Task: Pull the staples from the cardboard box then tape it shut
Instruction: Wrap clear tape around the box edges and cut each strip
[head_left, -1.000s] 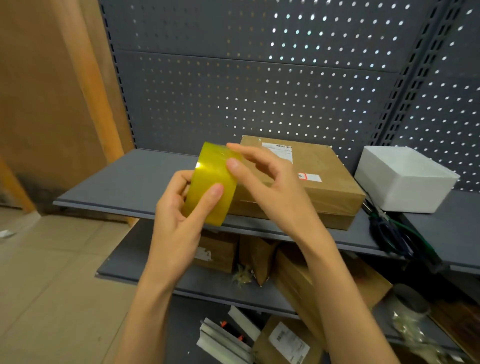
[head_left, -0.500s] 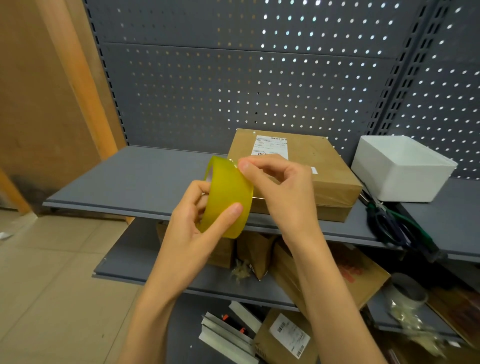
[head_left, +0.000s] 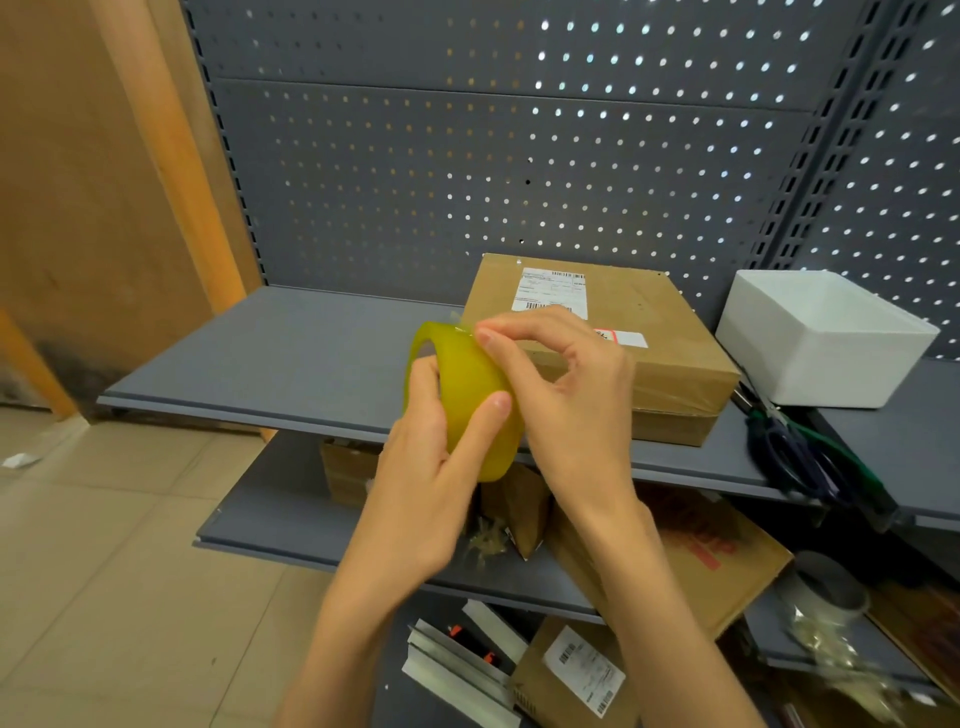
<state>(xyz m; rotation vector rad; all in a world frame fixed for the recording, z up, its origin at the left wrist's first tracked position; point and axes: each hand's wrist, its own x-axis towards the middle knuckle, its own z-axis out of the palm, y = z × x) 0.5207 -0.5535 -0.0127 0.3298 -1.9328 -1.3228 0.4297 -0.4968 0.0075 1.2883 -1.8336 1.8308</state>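
Taping step: we grip tape roll (head_left: 470, 402) mid-frame in left hand (head_left: 423, 478); right hand (head_left: 566, 395) pinches tape end. Cardboard box (head_left: 623, 332) on shelf (head_left: 291, 358), right of centre. Next: peel end free, likely.

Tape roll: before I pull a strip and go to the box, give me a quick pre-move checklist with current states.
1. Roll held firmly: ok. The left hand grips the yellow tape roll, fingers through its core, thumb across the outer face.
2. Free end found: ok. The right hand pinches at the roll's top edge, where a thin clear flap lifts.
3. Strip pulled out: not ok, only that small flap is up.
4. Cardboard box reachable: ok, it lies flat on the shelf behind the hands.
5. Staples all out: cannot tell, too small to see.
6. Cutter ready: ok, scissors lie on the shelf right of the box.
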